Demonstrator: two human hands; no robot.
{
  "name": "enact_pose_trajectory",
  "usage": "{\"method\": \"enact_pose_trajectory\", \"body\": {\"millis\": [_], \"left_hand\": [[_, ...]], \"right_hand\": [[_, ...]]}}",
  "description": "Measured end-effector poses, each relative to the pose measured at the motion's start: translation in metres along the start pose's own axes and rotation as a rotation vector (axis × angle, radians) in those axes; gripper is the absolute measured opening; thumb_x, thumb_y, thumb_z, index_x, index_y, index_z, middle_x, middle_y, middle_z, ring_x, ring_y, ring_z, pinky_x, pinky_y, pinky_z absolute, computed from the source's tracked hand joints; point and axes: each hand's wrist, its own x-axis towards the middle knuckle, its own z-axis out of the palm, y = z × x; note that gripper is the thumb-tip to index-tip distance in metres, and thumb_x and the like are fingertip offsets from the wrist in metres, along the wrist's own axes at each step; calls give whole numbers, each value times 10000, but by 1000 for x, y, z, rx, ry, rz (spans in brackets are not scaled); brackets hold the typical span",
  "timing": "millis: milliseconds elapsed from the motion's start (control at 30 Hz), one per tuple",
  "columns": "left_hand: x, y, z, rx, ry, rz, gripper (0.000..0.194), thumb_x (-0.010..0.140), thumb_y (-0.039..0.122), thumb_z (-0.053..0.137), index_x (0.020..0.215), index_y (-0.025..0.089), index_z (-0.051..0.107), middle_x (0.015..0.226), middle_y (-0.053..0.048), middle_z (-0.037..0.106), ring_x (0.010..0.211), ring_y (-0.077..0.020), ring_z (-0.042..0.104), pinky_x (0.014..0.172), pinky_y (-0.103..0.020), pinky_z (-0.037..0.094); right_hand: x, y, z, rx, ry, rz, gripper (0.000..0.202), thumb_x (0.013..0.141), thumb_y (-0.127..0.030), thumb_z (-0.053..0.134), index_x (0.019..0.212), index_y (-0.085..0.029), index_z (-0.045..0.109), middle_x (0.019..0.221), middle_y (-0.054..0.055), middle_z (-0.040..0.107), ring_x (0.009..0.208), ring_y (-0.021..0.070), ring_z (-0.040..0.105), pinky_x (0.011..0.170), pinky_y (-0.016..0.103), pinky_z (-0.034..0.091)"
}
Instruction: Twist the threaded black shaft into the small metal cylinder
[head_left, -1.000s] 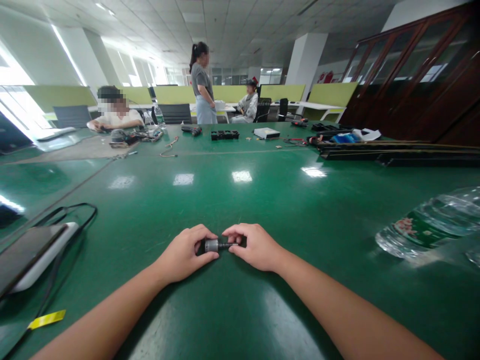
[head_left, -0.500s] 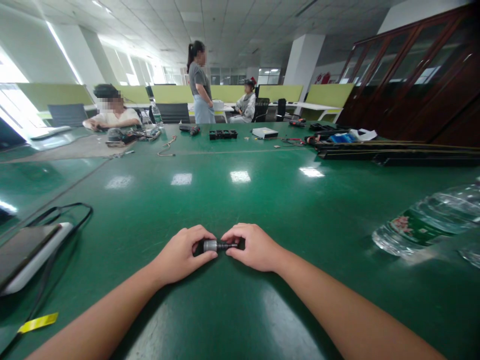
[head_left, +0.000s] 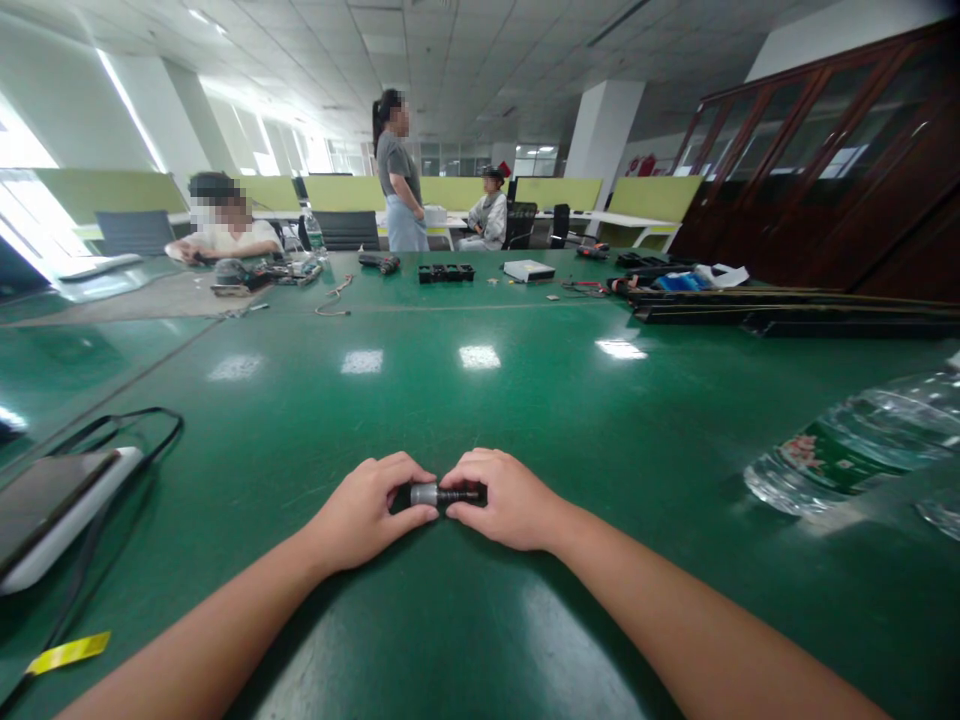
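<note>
In the grip, a small cylinder (head_left: 442, 495): satin grey metal, then darker and ridged. Beneath it, a smooth, glossy green tabletop (head_left: 480, 420). Left of the grip, a smooth white plastic-looking case (head_left: 79, 525); right, a bottle (head_left: 844, 450) of clear, shiny plastic; beyond that, a polished wood cabinet (head_left: 847, 220) with glass panes (head_left: 799, 125).

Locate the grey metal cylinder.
In the head view, the grey metal cylinder is in the left hand, below and left of centre, near the right hand.

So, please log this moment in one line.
left hand: at metal part, silver end | right hand: at its dark end | near bottle: right
</note>
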Motion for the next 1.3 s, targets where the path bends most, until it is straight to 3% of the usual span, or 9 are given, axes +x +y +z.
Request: {"method": "enact_pose_trajectory", "body": {"millis": [333, 567, 1300], "left_hand": [[1, 1, 1, 11, 2, -13, 228, 877, 374, 657, 1041, 216, 676, 949, -31, 667, 843, -185, 601, 746, -280, 430], [1, 4, 0, 27, 3, -36, 235, 878, 387, 652, 1046, 223, 673, 965, -33, 672, 867, -197, 609, 762, -293, 433], [-1, 3, 0, 32, 15, -33, 249, 870, 404, 659, 1032, 217, 676, 933, -30, 664, 824, -190, 599, 750, -294, 436]], "right_hand": [[2, 2, 5, -34, -5, -7, 194, 801, -222, 711, 991, -191, 732, 900, 40, 704, 867, 178, 597, 811, 304, 435], [4, 1, 1, -44, -13, 22, 132, 789, -208, 724, 920, -195, 741, 806, 24, 675, 783, 161, 575, 729, 277, 418], [-2, 1, -10, -51, -27, 14, 117, 769, -164, 703, 877, -190, 741, 803, 34, 672, 808, 172, 594, 754, 283, 448]]}}
